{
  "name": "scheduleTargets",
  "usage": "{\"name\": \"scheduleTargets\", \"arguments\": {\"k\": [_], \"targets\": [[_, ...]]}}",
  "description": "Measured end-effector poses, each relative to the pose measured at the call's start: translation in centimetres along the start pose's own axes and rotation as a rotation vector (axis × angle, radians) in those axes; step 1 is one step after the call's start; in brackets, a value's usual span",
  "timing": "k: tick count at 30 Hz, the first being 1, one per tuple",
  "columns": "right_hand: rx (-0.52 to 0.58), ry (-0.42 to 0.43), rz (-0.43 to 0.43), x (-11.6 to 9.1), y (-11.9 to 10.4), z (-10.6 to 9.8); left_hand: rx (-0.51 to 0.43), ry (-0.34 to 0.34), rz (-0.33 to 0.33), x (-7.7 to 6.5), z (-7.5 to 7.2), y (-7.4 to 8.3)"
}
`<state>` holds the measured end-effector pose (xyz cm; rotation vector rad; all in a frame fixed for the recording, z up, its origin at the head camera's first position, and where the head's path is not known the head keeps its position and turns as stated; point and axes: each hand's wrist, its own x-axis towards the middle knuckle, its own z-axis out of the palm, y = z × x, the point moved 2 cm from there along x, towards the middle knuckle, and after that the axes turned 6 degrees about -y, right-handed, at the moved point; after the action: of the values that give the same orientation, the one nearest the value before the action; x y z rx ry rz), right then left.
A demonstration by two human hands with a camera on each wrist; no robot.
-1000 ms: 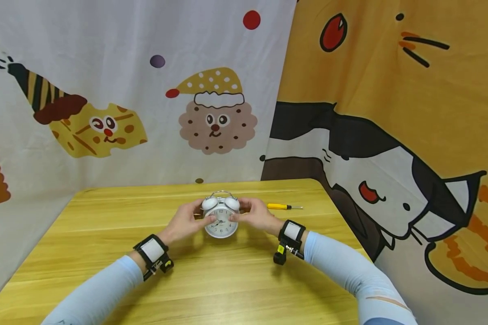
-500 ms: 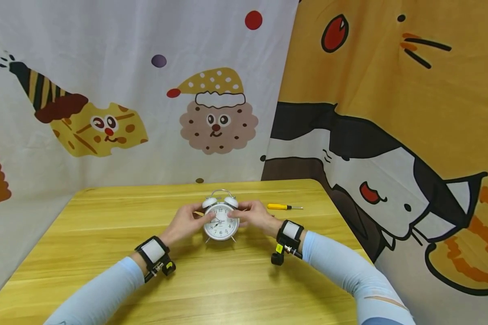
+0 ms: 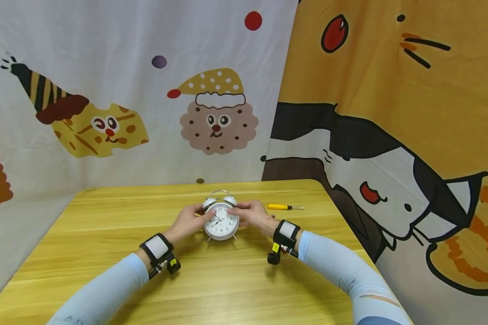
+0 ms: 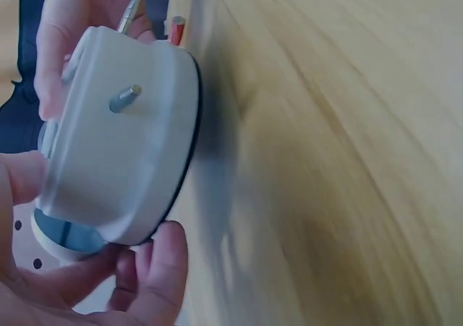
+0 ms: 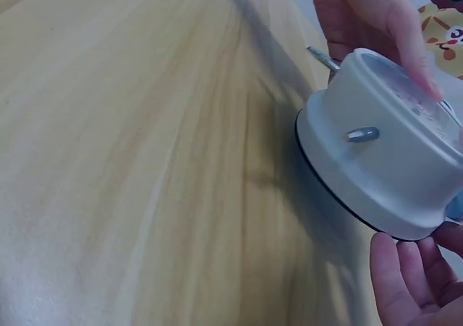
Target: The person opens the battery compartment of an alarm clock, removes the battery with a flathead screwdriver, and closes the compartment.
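A white twin-bell alarm clock (image 3: 221, 222) is between both hands at the back middle of the table, its dial turned toward me and its bells and carrying handle at the far side. My left hand (image 3: 188, 222) grips its left edge, thumb on the front and fingers behind. On the right edge my right hand (image 3: 255, 215) does the same. Two short metal feet stick out of the clock's body (image 4: 108, 138) in the left wrist view. The right wrist view shows fingertips (image 5: 391, 272) at the back rim of the clock (image 5: 383, 167). Most of its back is hidden.
A screwdriver (image 3: 279, 206) with a yellow handle lies to the right of the right hand. A small red-ended piece (image 4: 176, 31) shows beyond the clock; its kind is unclear. The wooden table (image 3: 211, 289) ends at a printed curtain (image 3: 118, 169).
Since a second ago, the clock has tilted so its feet and handle show more. Both hands still hold it. In the last half second, the wrists have shifted slightly inward.
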<state>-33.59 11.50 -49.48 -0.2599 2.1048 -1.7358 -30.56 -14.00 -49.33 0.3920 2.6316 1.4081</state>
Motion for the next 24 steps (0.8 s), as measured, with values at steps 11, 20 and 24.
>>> {"name": "scheduleTargets", "arguments": {"k": [11, 20, 24], "targets": [[0.015, 0.047, 0.022, 0.8, 1.2, 0.3, -0.113, -0.075, -0.13, 0.4, 0.0, 0.0], [-0.047, 0.086, 0.056, 1.4, 1.6, 0.4, -0.084, -0.078, -0.157, 1.2, 0.2, -0.9], [-0.08, 0.112, 0.075, 1.7, 1.9, 0.5, -0.068, -0.068, -0.178, 1.4, 0.2, -1.1]]}}
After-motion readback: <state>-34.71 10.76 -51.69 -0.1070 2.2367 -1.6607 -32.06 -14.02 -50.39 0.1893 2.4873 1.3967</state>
